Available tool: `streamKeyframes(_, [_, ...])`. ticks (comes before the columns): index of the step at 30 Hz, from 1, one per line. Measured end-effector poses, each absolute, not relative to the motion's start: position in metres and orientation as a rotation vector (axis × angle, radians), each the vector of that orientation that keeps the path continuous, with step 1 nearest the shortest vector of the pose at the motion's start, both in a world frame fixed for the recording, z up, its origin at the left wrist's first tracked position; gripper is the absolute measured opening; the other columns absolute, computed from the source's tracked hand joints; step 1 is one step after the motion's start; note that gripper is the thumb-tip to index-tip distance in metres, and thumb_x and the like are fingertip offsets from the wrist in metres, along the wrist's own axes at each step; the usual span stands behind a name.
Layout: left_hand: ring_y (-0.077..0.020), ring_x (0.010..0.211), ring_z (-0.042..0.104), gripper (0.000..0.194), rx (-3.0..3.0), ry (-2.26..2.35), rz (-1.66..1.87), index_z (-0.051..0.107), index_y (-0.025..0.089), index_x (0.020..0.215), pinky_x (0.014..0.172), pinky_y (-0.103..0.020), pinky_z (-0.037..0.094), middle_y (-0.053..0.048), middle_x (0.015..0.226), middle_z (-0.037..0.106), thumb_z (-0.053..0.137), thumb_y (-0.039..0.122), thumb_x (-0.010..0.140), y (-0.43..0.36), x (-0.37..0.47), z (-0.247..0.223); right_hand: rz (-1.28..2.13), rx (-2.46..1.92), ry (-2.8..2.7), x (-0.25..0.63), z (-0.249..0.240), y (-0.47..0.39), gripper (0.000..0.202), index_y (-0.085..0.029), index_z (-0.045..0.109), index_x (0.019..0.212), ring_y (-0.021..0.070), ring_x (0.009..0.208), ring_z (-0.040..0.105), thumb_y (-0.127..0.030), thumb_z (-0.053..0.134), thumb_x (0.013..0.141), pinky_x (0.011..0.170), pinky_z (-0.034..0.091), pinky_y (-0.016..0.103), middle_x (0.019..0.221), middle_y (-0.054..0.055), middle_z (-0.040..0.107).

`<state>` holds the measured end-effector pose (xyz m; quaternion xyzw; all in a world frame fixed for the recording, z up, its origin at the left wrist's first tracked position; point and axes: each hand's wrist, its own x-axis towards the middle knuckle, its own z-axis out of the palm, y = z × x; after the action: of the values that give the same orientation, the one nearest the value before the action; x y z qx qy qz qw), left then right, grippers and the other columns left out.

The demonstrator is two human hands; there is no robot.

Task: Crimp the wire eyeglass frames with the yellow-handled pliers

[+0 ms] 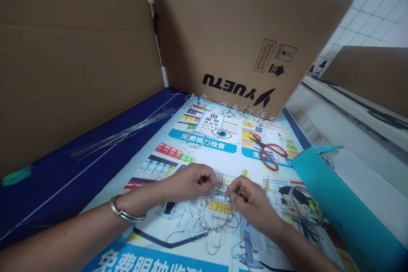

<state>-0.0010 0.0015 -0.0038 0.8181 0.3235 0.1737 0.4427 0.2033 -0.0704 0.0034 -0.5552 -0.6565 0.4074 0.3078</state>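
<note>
Over the printed sheet, my left hand (pixel 194 180) is closed in a pinch on thin wire at the top of a wire strand with clear beads (pixel 204 221). Just to its right, my right hand (pixel 247 195) also pinches the wire, fingertips a short gap from the left ones. The strand hangs in a loose loop below both hands, with fine wire ends curling outward. Exactly how the wire runs between the fingertips is too small to make out. Red-handled scissors (pixel 270 153) lie beyond my right hand, blades partly apart.
Cardboard panels (pixel 223 38) stand behind and at the left. Along the back panel's foot lie several beaded wire pieces (pixel 236 112). Long thin wires (pixel 127 131) rest on the blue surface (pixel 63 195). A roll of tape (pixel 306 206) and a turquoise box (pixel 347 204) are at right.
</note>
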Motion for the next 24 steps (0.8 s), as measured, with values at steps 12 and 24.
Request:
streamKeyframes(12, [-0.0078,0.057,0.043,0.016,1.979,0.8,0.443,0.06,0.015,0.079,0.053,-0.018,0.033,0.003,0.065,0.055,0.046,0.013,0.071,0.0034,-0.0017,-0.0028,1.087,-1.447,-1.684,0.2016,0.0054,-0.0703,0.004,-0.019,0.053,0.08,0.0075,0.054,0.043,-0.019,0.049,0.078,0.048,0.034,0.018,0.062,-0.004,0.049])
streamKeyframes(24, [-0.0078,0.058,0.043,0.014,2.018,0.847,0.489,0.059,0.014,0.077,0.053,-0.018,0.033,0.002,0.066,0.053,0.046,0.013,0.073,0.0051,-0.0029,-0.0036,1.164,-1.393,-1.676,0.2038,0.0048,-0.0706,0.019,-0.019,0.055,0.093,0.0076,0.059,0.047,-0.014,0.045,0.077,0.052,0.037,0.019,0.082,0.001,0.058])
